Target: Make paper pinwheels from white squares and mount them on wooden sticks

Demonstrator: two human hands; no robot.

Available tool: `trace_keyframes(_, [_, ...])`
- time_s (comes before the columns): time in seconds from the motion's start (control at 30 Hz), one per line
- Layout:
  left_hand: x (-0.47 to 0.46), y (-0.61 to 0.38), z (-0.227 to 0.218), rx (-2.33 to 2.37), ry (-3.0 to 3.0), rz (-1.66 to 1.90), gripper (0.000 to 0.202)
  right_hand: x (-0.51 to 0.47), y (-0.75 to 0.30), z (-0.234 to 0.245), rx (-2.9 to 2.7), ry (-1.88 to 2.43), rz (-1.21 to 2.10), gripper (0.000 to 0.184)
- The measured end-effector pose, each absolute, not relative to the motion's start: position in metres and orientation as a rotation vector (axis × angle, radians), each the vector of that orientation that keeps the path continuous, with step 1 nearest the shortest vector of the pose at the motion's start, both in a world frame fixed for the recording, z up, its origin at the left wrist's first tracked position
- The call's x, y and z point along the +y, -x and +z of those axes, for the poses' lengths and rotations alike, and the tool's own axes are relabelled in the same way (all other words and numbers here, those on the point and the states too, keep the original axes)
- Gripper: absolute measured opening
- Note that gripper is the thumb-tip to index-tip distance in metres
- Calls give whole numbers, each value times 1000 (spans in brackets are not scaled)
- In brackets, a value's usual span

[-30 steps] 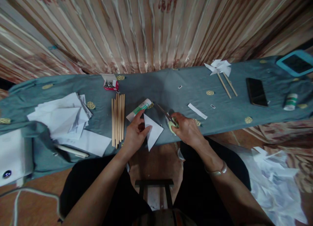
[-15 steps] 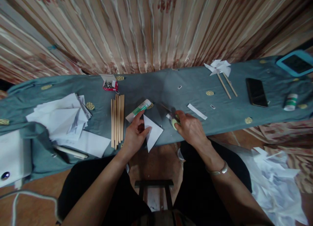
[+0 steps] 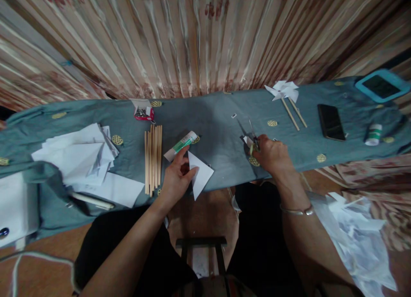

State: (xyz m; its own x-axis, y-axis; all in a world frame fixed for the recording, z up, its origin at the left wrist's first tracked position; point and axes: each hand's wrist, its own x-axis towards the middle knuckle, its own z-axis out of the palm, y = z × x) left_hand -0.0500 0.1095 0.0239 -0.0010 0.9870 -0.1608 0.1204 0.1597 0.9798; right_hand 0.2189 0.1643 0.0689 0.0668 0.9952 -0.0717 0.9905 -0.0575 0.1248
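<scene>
My left hand (image 3: 177,177) grips a folded white paper triangle (image 3: 201,175) by its left side, between thumb and fingers. Its index finger reaches up beside a green and white glue stick (image 3: 185,142) lying on the cloth. In my right hand (image 3: 272,154) is a pair of scissors (image 3: 253,139) with pale green handles, blades pointing away from me. A small piece of white paper (image 3: 247,140) shows by the scissors, partly covered; whether it is held or lies on the cloth I cannot make out.
Wooden sticks (image 3: 153,160), a red box of metal pins (image 3: 144,112) and stacked white paper (image 3: 77,153) are on the left. Farther right lie paper pinwheels (image 3: 282,90), a phone (image 3: 332,121), a blue-framed tablet (image 3: 382,85) and a green-white tube (image 3: 373,134). A plastic bag of paper scraps (image 3: 356,237) stands below.
My right hand has moved right with the scissors, over where the loose paper strip lay. The left hand keeps its hold on the triangle. The view has shifted slightly.
</scene>
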Motion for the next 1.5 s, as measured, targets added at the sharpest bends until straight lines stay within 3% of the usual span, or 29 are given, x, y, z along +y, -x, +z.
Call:
trace_keyframes(0.2, [111,49,27,1327,-1146,1043,74,177,-223,70,2056,-2133,97,33])
trace_keyframes(0.33, [112,47,29,1237,-1003,1102,78,173,-227,69,2091,-2043,141,22])
trace_keyframes(0.5, [111,48,31,1125,-821,1144,80,159,-216,75,2195,-2194,-39,24])
trace_keyframes(0.57, [110,48,34,1104,-748,1146,78,151,-200,74,2421,-2312,-395,25])
trace_keyframes(0.63, [110,47,35,1090,-677,1144,78,142,-181,68,2575,-2287,-1102,30])
trace_keyframes(0.7, [110,46,36,1075,-621,1160,78,134,-163,59,2418,-2170,-1869,41])
trace_keyframes(0.73, [110,46,35,1065,-602,1173,77,131,-156,56,2307,-2120,-2103,43])
trace_keyframes(0.87, [112,45,34,1035,-565,1217,73,125,-143,49,1984,-1980,-2557,39])
trace_keyframes(1.17, [111,43,44,919,-392,1217,55,126,-143,48,1924,-1788,-2813,30])
trace_keyframes(1.3, [112,44,47,890,-312,1210,42,126,-137,46,1956,-1777,-2807,30])
trace_keyframes(1.5, [110,43,49,885,-325,1190,38,122,-124,42,2090,-1968,-2666,27])
